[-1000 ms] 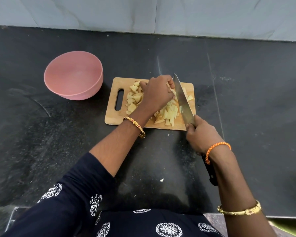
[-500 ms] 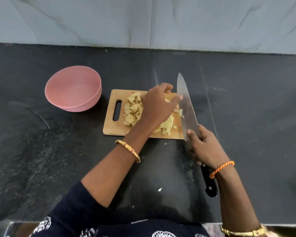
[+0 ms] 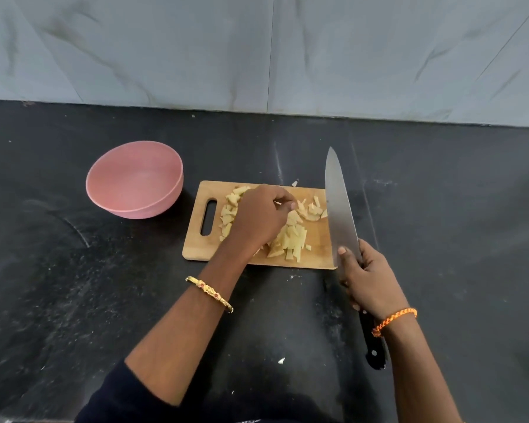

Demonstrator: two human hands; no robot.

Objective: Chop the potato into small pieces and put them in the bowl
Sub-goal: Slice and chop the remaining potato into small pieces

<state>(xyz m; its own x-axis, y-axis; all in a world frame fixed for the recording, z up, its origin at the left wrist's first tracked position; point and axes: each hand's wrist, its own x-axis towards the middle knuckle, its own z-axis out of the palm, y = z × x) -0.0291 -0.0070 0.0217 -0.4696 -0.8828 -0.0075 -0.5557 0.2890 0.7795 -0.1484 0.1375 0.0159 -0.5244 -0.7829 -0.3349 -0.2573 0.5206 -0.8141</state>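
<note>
Since half a second ago the left hand [image 3: 261, 218] has drawn back from the blade onto the middle of the potato pieces [image 3: 289, 239], and the knife [image 3: 339, 209] now stands clear of them at the board's right edge. Nearest, the right hand [image 3: 368, 277] clenches the knife where blade meets black handle, thumb against the flat of the steel, tip pointing far. Left of it, the left hand hovers over the heap with fingers curled; whether it pinches a piece I cannot tell. All the pieces lie on the wooden cutting board [image 3: 202, 251], in two clusters either side of that hand. Farther left, just beside the board's handle end, sits the pink bowl [image 3: 135, 178], on the black counter [image 3: 58, 285].
</note>
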